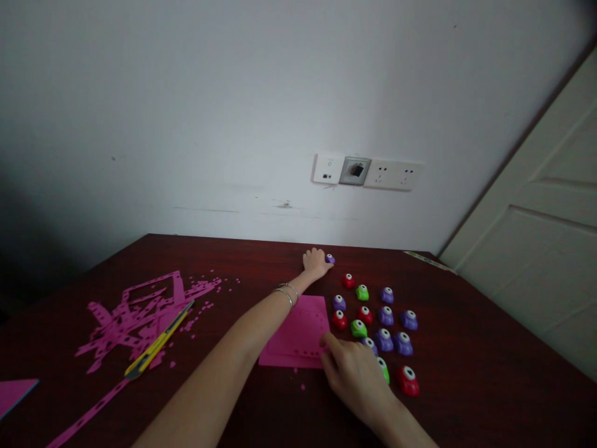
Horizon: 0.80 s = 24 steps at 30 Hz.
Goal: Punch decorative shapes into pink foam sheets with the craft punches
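Note:
Reaching far across the table, my left hand (316, 264) is closed around the side of a small purple craft punch (329, 259); the exact grip is partly hidden. Two thin bracelets circle that wrist. My right hand (357, 373) has its fingers curled at the right edge of a pink paper sheet (303, 323) and appears to pinch it. Small punched holes run along the sheet's lower and right parts. Close by on the right are several craft punches: a red one (339, 320), a green one (359, 328) and a purple one (384, 340).
At left lies a heap of pink paper strips (116, 326) with punched-out bits around it. A yellow utility knife (158, 345) rests across the strips. Another pink sheet (13, 395) shows at the left edge. Behind the table, the wall carries sockets (394, 175).

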{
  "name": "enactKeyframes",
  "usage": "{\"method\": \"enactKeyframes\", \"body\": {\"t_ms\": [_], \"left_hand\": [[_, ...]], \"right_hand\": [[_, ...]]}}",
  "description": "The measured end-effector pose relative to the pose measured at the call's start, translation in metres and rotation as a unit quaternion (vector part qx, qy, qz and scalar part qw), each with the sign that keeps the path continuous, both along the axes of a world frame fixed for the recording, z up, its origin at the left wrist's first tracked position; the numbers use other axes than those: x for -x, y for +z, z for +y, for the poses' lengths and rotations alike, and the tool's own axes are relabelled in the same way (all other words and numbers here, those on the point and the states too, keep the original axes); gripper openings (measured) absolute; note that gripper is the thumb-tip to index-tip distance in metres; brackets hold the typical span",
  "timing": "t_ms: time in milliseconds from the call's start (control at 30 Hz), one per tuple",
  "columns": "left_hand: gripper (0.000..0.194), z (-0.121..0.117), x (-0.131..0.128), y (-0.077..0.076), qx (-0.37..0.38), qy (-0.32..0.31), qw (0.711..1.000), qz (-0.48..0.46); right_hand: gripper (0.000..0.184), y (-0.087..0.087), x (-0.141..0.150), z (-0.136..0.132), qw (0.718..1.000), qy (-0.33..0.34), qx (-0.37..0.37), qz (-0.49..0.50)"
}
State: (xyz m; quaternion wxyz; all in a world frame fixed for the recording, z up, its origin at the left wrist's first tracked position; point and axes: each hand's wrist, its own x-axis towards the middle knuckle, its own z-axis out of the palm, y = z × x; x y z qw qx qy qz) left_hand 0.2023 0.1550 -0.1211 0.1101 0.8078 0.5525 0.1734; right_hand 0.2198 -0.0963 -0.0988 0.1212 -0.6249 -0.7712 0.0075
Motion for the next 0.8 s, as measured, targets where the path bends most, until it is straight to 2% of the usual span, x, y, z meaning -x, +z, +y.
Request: {"method": "enactKeyframes", "body": {"t_ms": [200, 467, 667, 800], "left_hand": [[0.033, 0.001, 0.004, 0.000, -0.010, -0.014, 1.000, -0.011], [0.030, -0.005, 0.021, 0.009, -0.018, -0.017, 0.999, -0.047], [0.029, -0.025, 0.057, 0.030, -0.055, -0.043, 0.989, -0.128], [0.024, -0.056, 0.092, 0.044, -0.087, -0.088, 0.973, -0.197]], "right_hand": [[0.016, 0.001, 0.000, -0.001, 1.000, 0.002, -0.003, -0.006], [0.018, 0.002, -0.002, 0.001, 1.000, -0.012, -0.001, -0.014], [0.021, 0.010, -0.004, 0.002, 0.999, -0.039, 0.002, 0.033], [0.022, 0.014, -0.007, 0.002, 0.994, -0.063, -0.019, 0.089]]}}
